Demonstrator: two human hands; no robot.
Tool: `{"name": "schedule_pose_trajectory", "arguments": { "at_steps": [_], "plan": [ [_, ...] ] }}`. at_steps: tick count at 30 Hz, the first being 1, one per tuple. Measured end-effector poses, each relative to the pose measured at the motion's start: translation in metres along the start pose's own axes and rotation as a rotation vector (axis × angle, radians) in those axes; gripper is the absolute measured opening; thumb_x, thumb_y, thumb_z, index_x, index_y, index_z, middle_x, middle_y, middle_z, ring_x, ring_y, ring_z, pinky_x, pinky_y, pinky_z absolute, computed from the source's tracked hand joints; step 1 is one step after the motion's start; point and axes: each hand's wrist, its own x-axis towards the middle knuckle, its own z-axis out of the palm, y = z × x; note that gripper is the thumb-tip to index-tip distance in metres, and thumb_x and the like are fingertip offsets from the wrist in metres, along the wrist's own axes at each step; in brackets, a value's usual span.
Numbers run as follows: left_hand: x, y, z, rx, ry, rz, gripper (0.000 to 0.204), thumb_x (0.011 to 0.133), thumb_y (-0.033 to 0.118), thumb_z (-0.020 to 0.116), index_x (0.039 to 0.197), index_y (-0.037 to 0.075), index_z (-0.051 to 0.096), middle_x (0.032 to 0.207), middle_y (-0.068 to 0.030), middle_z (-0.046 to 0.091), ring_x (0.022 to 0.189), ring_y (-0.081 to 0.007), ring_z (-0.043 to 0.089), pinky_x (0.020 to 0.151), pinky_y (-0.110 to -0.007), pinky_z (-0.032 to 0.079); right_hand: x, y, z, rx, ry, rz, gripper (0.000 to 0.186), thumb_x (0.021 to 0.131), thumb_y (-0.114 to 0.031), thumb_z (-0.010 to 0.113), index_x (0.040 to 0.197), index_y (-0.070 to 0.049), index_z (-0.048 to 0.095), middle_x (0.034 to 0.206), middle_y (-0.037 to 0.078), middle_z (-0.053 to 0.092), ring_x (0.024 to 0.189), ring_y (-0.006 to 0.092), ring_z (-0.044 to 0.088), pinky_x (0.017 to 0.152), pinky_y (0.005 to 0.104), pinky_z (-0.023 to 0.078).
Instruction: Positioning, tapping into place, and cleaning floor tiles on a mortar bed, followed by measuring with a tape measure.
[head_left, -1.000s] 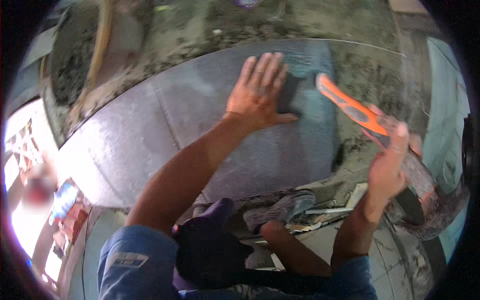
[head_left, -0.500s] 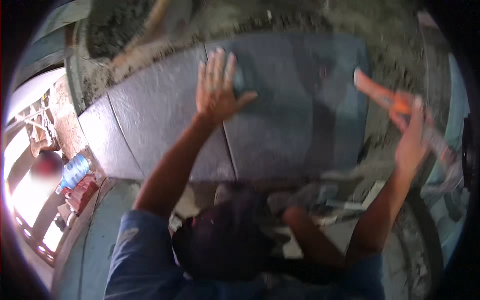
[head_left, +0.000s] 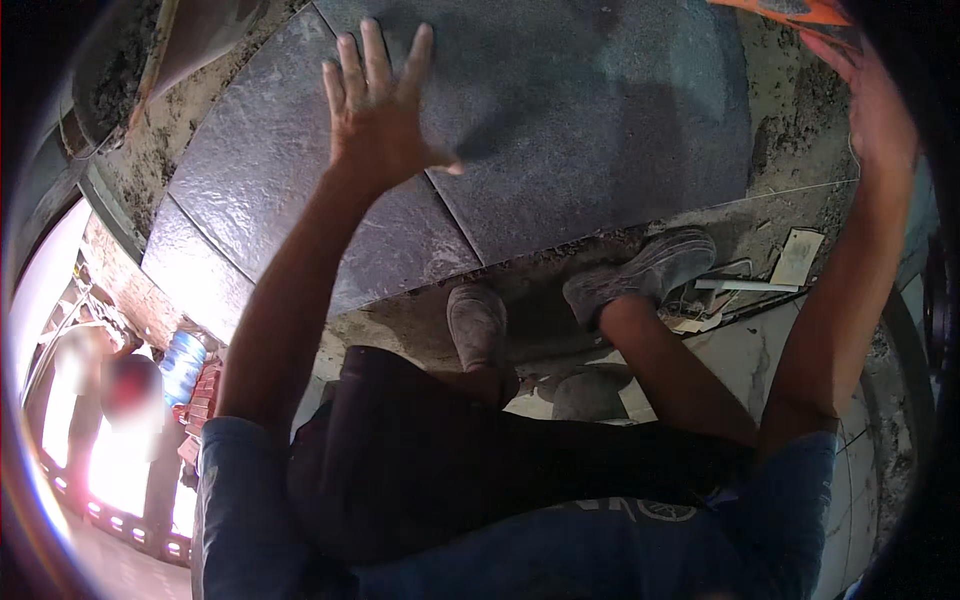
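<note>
My left hand [head_left: 375, 135] is spread over dark grey floor tiles, close to the joint between the large tile [head_left: 590, 150] and the tile [head_left: 290, 150] to its left. Whether the palm presses on the surface is hard to tell. At the upper right, my right hand [head_left: 880, 115] is closed on an orange tool [head_left: 785, 8]. Most of that tool lies beyond the picture's upper edge, so its kind does not show. A third tile [head_left: 195, 265] shines in the light at the far left. Both my shoes stand along the tiles' near edge.
Rough mortar [head_left: 785, 130] borders the large tile on the right, with a thin string [head_left: 790, 192] crossing it. Offcuts [head_left: 797, 257] and a white strip [head_left: 745, 286] lie near my right shoe. A blue water bottle [head_left: 182, 368], red bricks [head_left: 203, 400] and a blurred person are leftward.
The view has shifted, so the tiles sit higher and my feet show. My right hand and the orange tool have moved to the upper right edge. My left hand stays spread by the joint.
</note>
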Motion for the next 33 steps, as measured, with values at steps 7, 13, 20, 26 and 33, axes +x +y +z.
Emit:
{"name": "schedule_pose_trajectory", "arguments": {
  "at_steps": [7, 13, 20, 26, 33],
  "plan": [
    [-0.009, -0.003, -0.015, 0.073, -0.153, -0.07, 0.144, 0.041, 0.064, 0.087, 0.156, 0.029, 0.008, 0.156, -0.0318, 0.004, 0.142, -0.0544, 0.011, 0.111, -0.068, 0.019, -0.079, 0.004, 0.012, -0.221, -0.042, -0.295, 0.033, 0.096, -0.021, 0.053, 0.122, -0.001, 0.058, 0.121, 0.013, 0.062, 0.098, 0.022, 0.068, 0.079, 0.03, 0.058],
    [-0.01, -0.002, -0.023, 0.047, -0.2, -0.07, 0.145, 0.041, 0.058, 0.09, 0.155, 0.031, 0.006, 0.157, -0.0295, -0.001, 0.142, -0.0544, 0.008, 0.11, -0.069, 0.019, -0.189, -0.069, 0.072, 0.265, -0.261, -0.14, 0.02, 0.078, -0.009, 0.077, 0.092, -0.002, 0.065, 0.115, 0.012, 0.066, 0.11, 0.0229, 0.064, 0.077, 0.0259, 0.059],
    [-0.003, 0.007, -0.017, 0.026, -0.204, -0.075, 0.143, 0.043, 0.056, 0.09, 0.155, 0.031, 0.005, 0.157, -0.0292, 0.0, 0.143, -0.0539, 0.006, 0.111, -0.069, 0.018, -0.223, -0.008, 0.105, 0.095, -0.394, -0.245, 0.018, 0.076, 0.001, 0.075, 0.089, 0.003, 0.063, 0.113, 0.017, 0.065, 0.119, 0.0316, 0.059, 0.094, 0.0371, 0.056],
    [-0.003, -0.003, -0.016, 0.052, -0.166, -0.06, 0.144, 0.042, 0.058, 0.09, 0.155, 0.03, 0.005, 0.156, -0.0305, 0.002, 0.142, -0.0553, 0.008, 0.11, -0.069, 0.02, -0.222, 0.0, 0.121, 0.146, -0.291, -0.25, 0.02, 0.077, 0.007, 0.072, 0.094, 0.004, 0.06, 0.113, 0.021, 0.063, 0.119, 0.0326, 0.059, 0.092, 0.0359, 0.056],
    [-0.006, 0.001, -0.019, 0.065, -0.195, -0.049, 0.145, 0.039, 0.06, 0.088, 0.156, 0.028, 0.009, 0.156, -0.0315, 0.003, 0.14, -0.0565, 0.011, 0.108, -0.07, 0.021, -0.219, -0.011, 0.115, 0.132, -0.2, -0.178, 0.027, 0.073, 0.009, 0.075, 0.094, 0.002, 0.06, 0.111, 0.021, 0.063, 0.114, 0.0339, 0.061, 0.091, 0.0364, 0.057]
  ]
}}
